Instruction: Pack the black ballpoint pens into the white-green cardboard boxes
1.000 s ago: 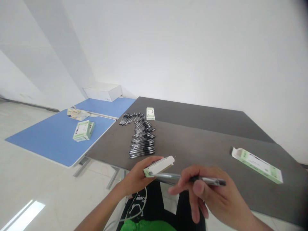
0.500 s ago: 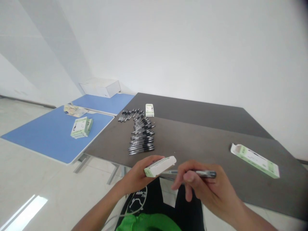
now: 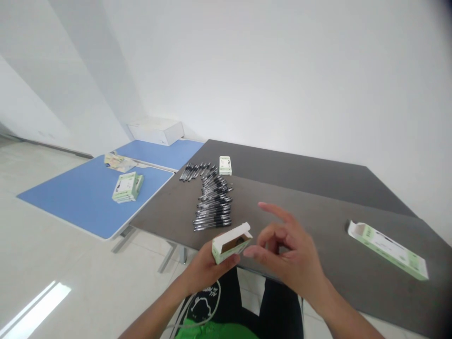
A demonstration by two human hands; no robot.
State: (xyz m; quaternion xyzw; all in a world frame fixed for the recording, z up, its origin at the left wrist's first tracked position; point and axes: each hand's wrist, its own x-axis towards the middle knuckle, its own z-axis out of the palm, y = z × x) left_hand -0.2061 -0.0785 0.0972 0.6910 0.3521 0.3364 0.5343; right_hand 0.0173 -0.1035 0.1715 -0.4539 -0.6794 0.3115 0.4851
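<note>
My left hand [image 3: 204, 269] is wrapped round a small green and white pen box [image 3: 218, 254], its open end tilted up toward me. Something dark shows inside the opening, too small to name. Just right of the box, my right hand [image 3: 287, 249] has its fingers apart and nothing in them; the index finger points toward the pens. Beyond the box, a long pile of black-and-clear pens [image 3: 213, 207] lies on the dark table [image 3: 278, 207].
Another green and white box [image 3: 388, 249] lies with its flap open at the right. A small box [image 3: 225, 165] stands behind the pens. On the blue table [image 3: 84, 197] are stacked boxes [image 3: 125, 187], a crumpled wrapper [image 3: 119, 162] and a white carton [image 3: 157, 131].
The pen has left my right hand, whose fingers have spread and risen. My left hand has turned the box so its opening faces up. The whole view has shifted slightly.
</note>
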